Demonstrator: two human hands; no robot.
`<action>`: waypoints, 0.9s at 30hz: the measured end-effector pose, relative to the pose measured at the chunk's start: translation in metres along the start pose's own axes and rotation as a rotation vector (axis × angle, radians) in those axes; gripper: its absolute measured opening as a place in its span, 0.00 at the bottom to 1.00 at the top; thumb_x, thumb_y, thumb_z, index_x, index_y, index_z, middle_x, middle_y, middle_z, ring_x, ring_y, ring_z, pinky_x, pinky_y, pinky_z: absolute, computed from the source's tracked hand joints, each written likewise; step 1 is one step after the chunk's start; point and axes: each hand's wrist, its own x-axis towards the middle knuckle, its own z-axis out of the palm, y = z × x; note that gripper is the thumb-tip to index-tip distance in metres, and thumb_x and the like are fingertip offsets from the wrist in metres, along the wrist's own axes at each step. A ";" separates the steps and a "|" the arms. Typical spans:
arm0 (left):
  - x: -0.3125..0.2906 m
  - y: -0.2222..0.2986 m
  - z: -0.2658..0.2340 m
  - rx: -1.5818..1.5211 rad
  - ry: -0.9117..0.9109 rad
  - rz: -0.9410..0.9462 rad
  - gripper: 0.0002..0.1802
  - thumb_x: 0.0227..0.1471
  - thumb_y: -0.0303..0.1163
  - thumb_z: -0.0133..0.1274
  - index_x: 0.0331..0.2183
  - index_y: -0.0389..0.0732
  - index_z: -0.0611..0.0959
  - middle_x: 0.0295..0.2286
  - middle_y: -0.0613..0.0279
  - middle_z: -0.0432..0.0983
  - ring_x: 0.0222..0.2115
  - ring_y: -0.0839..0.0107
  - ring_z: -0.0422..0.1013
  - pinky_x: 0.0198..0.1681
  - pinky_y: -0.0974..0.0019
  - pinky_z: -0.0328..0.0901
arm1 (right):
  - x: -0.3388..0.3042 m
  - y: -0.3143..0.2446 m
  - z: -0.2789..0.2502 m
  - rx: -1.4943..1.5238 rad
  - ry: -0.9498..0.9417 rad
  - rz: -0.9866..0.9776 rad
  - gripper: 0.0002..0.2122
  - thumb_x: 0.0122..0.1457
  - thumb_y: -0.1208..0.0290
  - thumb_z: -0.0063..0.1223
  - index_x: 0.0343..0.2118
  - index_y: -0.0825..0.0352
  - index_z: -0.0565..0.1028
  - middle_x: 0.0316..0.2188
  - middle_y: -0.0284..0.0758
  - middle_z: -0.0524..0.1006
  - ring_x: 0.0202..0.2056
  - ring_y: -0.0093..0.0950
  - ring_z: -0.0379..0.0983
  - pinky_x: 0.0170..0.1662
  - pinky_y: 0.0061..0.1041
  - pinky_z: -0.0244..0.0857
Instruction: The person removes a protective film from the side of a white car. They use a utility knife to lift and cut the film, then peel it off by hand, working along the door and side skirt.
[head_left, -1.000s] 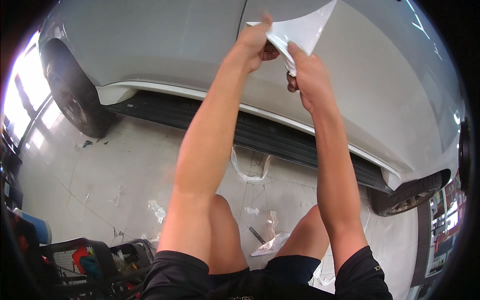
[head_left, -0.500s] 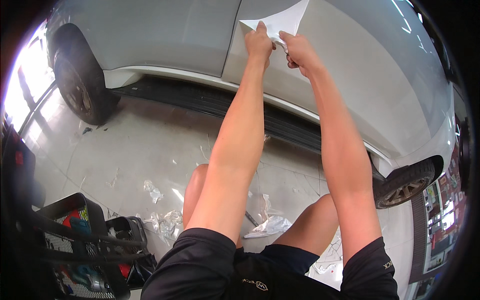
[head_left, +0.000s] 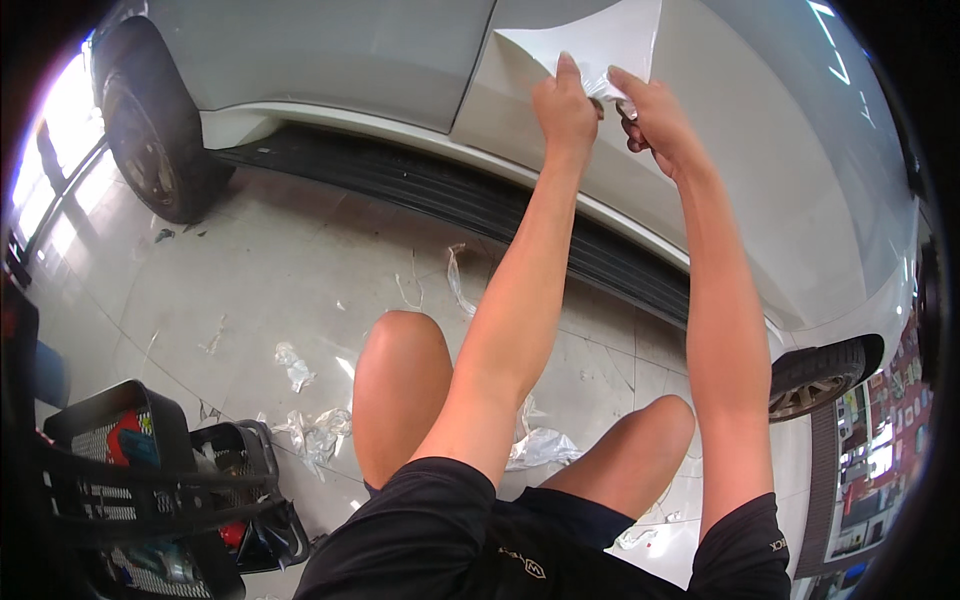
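A white sheet of film (head_left: 600, 42) is partly lifted off the side of a silver-grey car. Its loose lower part is gathered into crumpled folds between my two hands, and its upper part stretches away toward the top of the view. My left hand (head_left: 567, 115) grips the film with its thumb pointing up. Close to its right, my right hand (head_left: 655, 118) pinches the same bunched edge, fingers curled under. Beneath both hands lies the paler lower panel of the car door (head_left: 520, 120), right of a vertical door seam.
A black side step (head_left: 400, 197) runs below the door between two wheels. Crumpled film scraps (head_left: 318, 435) lie on the tiled floor around my bent knees. At lower left stands a black mesh tool cart (head_left: 165, 440) holding red and teal tools.
Both hands have moved right, still holding the film. More of the sheet stands away from the door. My knees show more fully as the view shifts.
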 end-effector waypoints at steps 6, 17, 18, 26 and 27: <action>0.008 -0.006 -0.007 0.016 -0.074 0.141 0.27 0.68 0.46 0.44 0.25 0.34 0.78 0.16 0.64 0.69 0.14 0.74 0.64 0.18 0.67 0.59 | 0.012 -0.041 0.007 -0.431 0.240 -0.079 0.23 0.62 0.49 0.57 0.31 0.70 0.73 0.15 0.28 0.70 0.19 0.25 0.69 0.24 0.30 0.64; 0.026 -0.046 -0.010 -0.054 -0.136 0.195 0.22 0.64 0.34 0.46 0.20 0.31 0.77 0.12 0.60 0.68 0.18 0.72 0.61 0.23 0.58 0.57 | 0.067 -0.086 0.120 -1.994 -0.127 -0.252 0.14 0.58 0.64 0.56 0.27 0.72 0.83 0.25 0.43 0.83 0.28 0.38 0.81 0.33 0.35 0.73; 0.026 -0.046 -0.008 -0.115 -0.146 0.193 0.25 0.65 0.38 0.41 0.16 0.40 0.68 0.11 0.68 0.60 0.09 0.75 0.61 0.14 0.66 0.59 | 0.075 -0.089 0.118 -2.058 -0.158 -0.127 0.13 0.57 0.66 0.56 0.26 0.72 0.83 0.24 0.42 0.83 0.27 0.39 0.81 0.32 0.35 0.73; 0.005 -0.027 0.003 -0.081 -0.086 0.162 0.28 0.65 0.37 0.39 0.14 0.35 0.66 0.10 0.68 0.59 0.10 0.75 0.56 0.15 0.65 0.55 | 0.076 -0.094 0.105 -2.232 -0.407 -0.527 0.05 0.48 0.75 0.57 0.22 0.70 0.83 0.24 0.44 0.82 0.27 0.41 0.81 0.31 0.38 0.73; 0.002 -0.026 0.004 -0.057 -0.078 0.160 0.28 0.65 0.36 0.39 0.14 0.35 0.65 0.10 0.68 0.59 0.10 0.75 0.55 0.16 0.65 0.54 | 0.075 -0.095 0.105 -2.276 -0.443 -0.561 0.05 0.47 0.75 0.57 0.21 0.70 0.82 0.23 0.44 0.82 0.27 0.41 0.80 0.31 0.38 0.73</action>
